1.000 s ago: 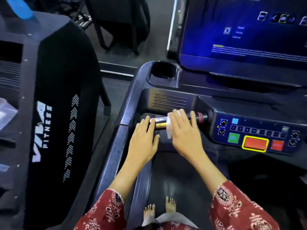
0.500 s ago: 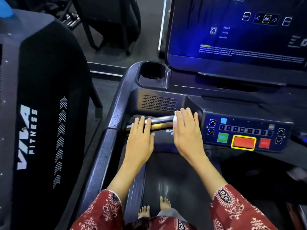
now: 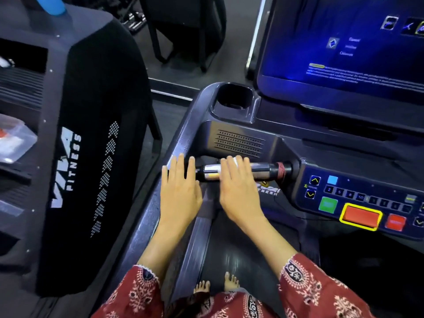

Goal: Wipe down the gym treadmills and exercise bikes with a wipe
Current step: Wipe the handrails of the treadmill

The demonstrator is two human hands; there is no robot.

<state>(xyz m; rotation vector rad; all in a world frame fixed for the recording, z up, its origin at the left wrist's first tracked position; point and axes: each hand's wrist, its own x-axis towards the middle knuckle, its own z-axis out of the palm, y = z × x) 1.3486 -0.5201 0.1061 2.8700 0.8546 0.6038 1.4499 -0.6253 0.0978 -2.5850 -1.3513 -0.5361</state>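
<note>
I stand barefoot on a treadmill belt (image 3: pixel 243 246). A short metal handlebar (image 3: pixel 263 172) runs from the left side rail (image 3: pixel 183 134) to the button console (image 3: pixel 358 198). My right hand (image 3: pixel 238 191) lies across the middle of the bar and presses a white wipe (image 3: pixel 235 160) against it with fairly straight fingers; only a corner of the wipe shows between the fingertips. My left hand (image 3: pixel 179 191) rests flat on the bar's left end and the rail, holding nothing.
A lit blue screen (image 3: pixel 344 42) stands above the console, with a cup holder (image 3: pixel 234 97) at its left. A black neighbouring machine (image 3: pixel 91 145) stands close on the left, with a clear plastic box (image 3: pixel 13 141) on it. More dark equipment stands behind.
My right hand has slid with the wipe from the bar's right end back toward the middle, uncovering the right part of the bar. The left hand stayed at the left end.
</note>
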